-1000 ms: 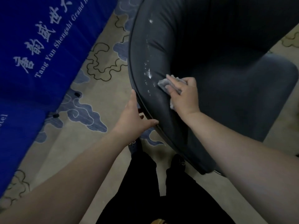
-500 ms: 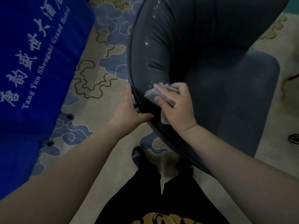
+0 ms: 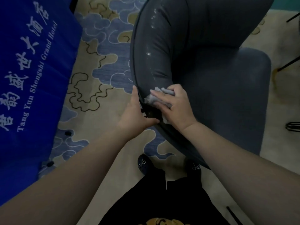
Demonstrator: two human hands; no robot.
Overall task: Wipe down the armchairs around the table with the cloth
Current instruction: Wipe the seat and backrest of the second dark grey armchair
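The right hand presses a small grey cloth onto the dark armchair, on the inside of its arm near the edge. Its grip is flat, with fingers spread over the cloth. The left hand holds the outer edge of the chair arm, thumb hooked under the rim. Wet shiny spots run up the chair arm. A blue tablecloth hangs beside the patterned carpet.
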